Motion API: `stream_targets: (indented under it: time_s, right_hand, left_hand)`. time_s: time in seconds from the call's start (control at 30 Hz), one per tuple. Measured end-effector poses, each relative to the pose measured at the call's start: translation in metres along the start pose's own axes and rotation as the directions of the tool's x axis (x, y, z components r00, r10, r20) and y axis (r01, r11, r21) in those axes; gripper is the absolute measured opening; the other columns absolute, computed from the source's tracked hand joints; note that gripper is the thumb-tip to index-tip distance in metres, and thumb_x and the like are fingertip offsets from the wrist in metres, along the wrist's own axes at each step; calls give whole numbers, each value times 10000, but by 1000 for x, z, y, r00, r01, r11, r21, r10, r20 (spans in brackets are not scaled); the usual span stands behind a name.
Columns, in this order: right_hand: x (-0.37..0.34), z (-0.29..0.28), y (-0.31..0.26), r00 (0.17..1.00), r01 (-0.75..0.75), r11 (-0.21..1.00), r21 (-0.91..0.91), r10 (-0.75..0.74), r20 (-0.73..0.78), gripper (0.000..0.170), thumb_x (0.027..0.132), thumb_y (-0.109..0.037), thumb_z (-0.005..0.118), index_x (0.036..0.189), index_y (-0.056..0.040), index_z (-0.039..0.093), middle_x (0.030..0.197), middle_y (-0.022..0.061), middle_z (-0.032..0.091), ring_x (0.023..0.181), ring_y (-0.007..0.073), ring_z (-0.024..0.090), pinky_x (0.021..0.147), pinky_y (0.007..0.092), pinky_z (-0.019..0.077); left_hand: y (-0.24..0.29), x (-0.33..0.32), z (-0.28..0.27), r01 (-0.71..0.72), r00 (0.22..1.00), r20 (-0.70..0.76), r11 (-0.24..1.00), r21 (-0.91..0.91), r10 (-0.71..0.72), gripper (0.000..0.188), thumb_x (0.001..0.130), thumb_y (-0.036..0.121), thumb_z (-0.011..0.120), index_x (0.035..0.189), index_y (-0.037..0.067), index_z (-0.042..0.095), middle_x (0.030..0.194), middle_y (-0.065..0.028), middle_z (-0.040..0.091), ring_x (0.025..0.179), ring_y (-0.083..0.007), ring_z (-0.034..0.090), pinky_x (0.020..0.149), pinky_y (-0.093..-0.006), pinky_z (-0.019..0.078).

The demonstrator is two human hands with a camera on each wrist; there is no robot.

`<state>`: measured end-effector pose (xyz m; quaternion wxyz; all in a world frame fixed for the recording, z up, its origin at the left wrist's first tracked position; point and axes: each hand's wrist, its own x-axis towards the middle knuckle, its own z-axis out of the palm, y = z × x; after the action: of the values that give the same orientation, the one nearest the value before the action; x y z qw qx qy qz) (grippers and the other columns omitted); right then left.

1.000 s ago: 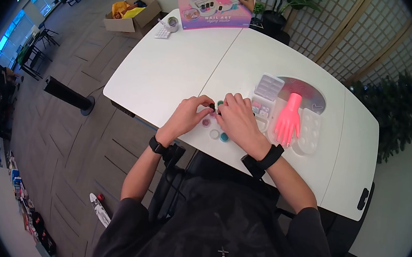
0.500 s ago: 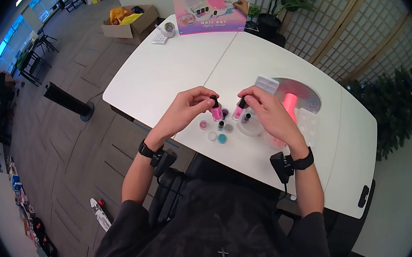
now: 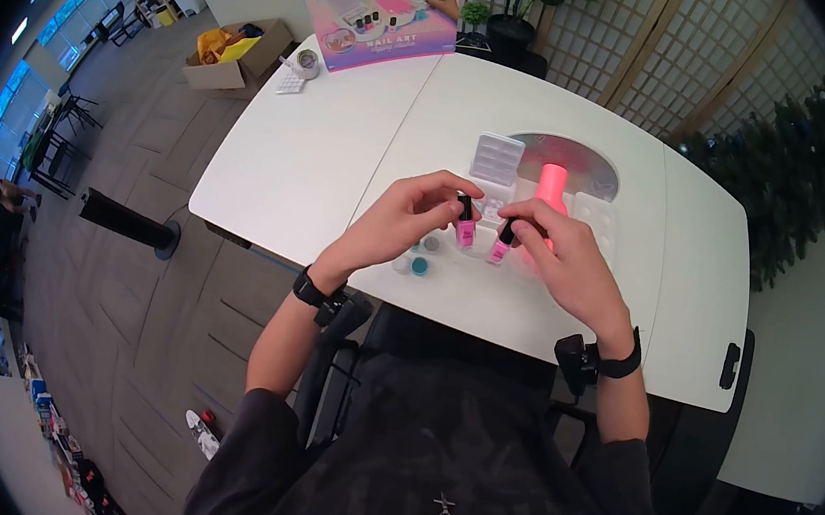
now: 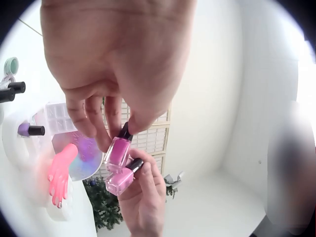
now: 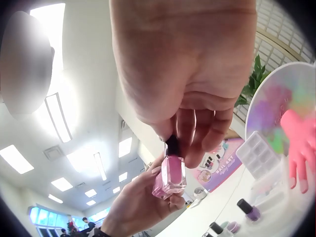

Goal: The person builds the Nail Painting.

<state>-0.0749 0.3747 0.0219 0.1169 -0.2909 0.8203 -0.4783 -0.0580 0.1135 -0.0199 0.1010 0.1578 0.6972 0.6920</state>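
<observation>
By its black cap, my left hand (image 3: 401,218) pinches a magenta nail polish bottle (image 3: 465,234) between thumb and fingers. My right hand (image 3: 572,269) pinches the black cap of a second, paler pink nail polish bottle (image 3: 499,253). Both bottles are upright with a slight tilt, held side by side above the table; they overlap in the left wrist view. A purple nail polish bottle (image 4: 23,129) stands beyond them. Just behind my right hand lies a pink model hand (image 3: 553,182), partly covered by it in the head view.
A teal pot (image 3: 420,266) and a grey pot (image 3: 431,243) sit near my left hand. Behind the bottles is a clear compartment case (image 3: 499,154) with its lid up, beside a rounded shiny panel (image 3: 593,166). A nail art box (image 3: 378,13) stands at the table's far edge.
My hands were low and close together over the pots, then lifted and parted with a bottle each. Now the two bottles are nearer each other, to the right of the pots.
</observation>
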Motion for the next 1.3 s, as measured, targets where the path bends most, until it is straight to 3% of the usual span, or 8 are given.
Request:
stream_targets:
  time_s: [0.07,0.17,0.3,0.37,0.67,0.77,1.1,1.3]
  right_hand:
    - [-15,2,4,999,-23,994,-109,18,-44,227,1082,-141,580,1233,0,673,1063,167,751,967,312,737,868,396,557]
    - [-32,13,30,998,11,982,-190,-23,-61,224,1078,-125,579,1233,1,682,1065,169,744,958,315,725,864,389,549]
    - [-41,33,56,998,13,965,-262,-31,-63,217,1069,-123,579,1226,-7,674,1110,182,739,1009,375,708,911,447,547]
    - [-41,43,68,999,19,962,-272,-31,-41,221,1066,-124,578,1227,-7,672,1122,180,735,1028,376,698,927,452,542]
    - [-34,63,78,997,73,955,-288,-64,42,237,1064,-135,580,1236,5,662,1139,174,729,1076,361,675,953,458,533]
    - [-31,65,79,998,45,960,-276,-30,58,248,1065,-146,585,1250,5,655,1129,176,729,1073,362,676,947,457,534]
    - [-28,65,88,988,75,963,-260,-37,147,294,1068,-169,581,1294,11,635,1243,189,686,1185,358,647,1034,444,514]
    - [-31,65,88,988,99,961,-260,-65,137,295,1060,-160,587,1291,18,634,1235,185,684,1169,370,654,1010,468,527]
  left_hand:
    - [-4,4,5,32,998,-68,974,225,-17,279,1072,111,639,1335,22,668,1144,-78,758,991,-137,713,905,-317,553]
    - [-2,12,10,-49,997,-32,873,486,74,271,1034,87,683,1298,23,673,1156,-93,769,1005,-199,747,894,-331,560]
    - [-14,27,19,-94,990,-21,758,646,140,245,1009,78,686,1249,31,681,1146,-118,768,1029,-299,743,915,-376,561]
    - [-32,38,15,-175,983,105,610,773,150,225,983,67,693,1206,35,689,1128,-137,763,1049,-367,714,918,-419,558]
    - [-49,46,18,-179,983,174,467,866,54,219,931,15,682,1138,85,697,1131,-65,708,1188,-293,618,1100,-475,415]
    - [-55,46,16,-195,981,178,432,881,80,219,905,2,675,1102,92,703,1120,-62,731,1181,-299,638,1025,-465,451]
    - [-42,31,9,-226,972,160,508,831,170,427,917,12,708,1335,90,661,1238,-136,708,1237,-360,626,1088,-498,460]
    - [-18,-1,-19,-32,998,0,580,814,56,403,983,19,660,1380,84,637,1361,-141,667,1298,-374,587,1108,-460,485]
